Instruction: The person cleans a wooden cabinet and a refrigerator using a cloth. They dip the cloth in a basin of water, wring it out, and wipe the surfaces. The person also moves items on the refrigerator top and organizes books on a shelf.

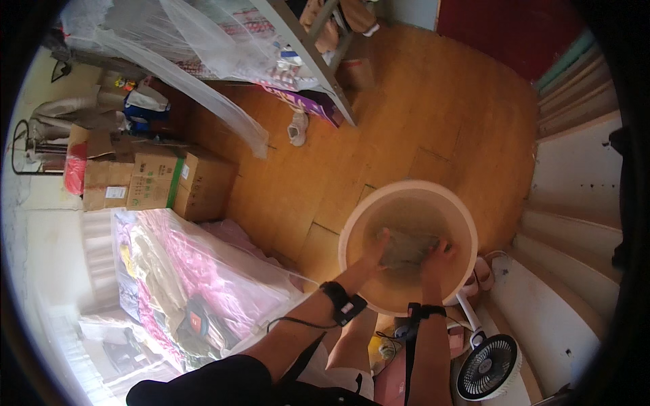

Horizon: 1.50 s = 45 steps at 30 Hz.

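Both hands are down in the round wash basin (352, 223) on the wooden floor (420, 115). The left hand (376, 249) and right hand (437, 257) each squeeze the wet grey cloth (405, 247) in the water. This looks like the scrubbing step; next comes rubbing it together.

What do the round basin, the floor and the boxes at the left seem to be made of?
Basin: probably plastic, pale pink, smooth thin rim.
Floor: wood or wood-look laminate, orange-brown planks with seams, slight sheen.
Boxes: brown cardboard, matte, folded edges.
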### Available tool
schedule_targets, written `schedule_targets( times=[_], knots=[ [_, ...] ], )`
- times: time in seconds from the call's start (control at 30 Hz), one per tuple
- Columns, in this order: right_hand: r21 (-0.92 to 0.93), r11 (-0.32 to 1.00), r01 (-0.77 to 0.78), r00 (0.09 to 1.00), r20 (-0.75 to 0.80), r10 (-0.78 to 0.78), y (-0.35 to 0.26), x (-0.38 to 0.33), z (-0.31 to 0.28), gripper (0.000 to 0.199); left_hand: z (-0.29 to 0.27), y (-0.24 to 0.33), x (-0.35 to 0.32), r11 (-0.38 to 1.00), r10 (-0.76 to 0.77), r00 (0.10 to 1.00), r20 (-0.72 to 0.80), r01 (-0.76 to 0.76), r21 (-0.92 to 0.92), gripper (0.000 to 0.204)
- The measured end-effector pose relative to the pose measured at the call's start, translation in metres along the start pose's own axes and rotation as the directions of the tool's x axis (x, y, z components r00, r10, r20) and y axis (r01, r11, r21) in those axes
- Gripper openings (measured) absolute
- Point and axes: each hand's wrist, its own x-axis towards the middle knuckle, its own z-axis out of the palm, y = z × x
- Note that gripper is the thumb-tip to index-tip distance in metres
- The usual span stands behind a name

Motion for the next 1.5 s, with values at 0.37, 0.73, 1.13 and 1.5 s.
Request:
schedule_targets(
  times=[0.37,0.73,1.13,1.5],
  knots=[
    [-0.284,0.705,0.649,0.727,0.505,-0.465,-0.009,-0.02,0.047,0.059,-0.006,-0.02,0.045,0.977,0.076,0.929,-0.363,0.003,0.212,0.088],
    [0.836,0.52,-0.174,0.965,0.25,-0.08,-0.062,-0.073,-0.011,0.058,0.023,0.025,-0.013,0.902,-0.248,0.966,0.079,0.26,-0.346,0.091],
    [0.673,0.74,0.001,0.994,-0.08,0.072,-0.113,-0.072,-0.065,0.02,0.05,0.033,-0.048,0.874,-0.141,0.989,0.041,0.144,-0.465,0.044],
    [0.387,0.87,-0.304,0.941,0.262,0.212,-0.04,-0.014,-0.015,0.029,0.043,0.042,-0.035,0.953,-0.126,0.967,-0.223,0.055,-0.298,0.046]
  ],
)
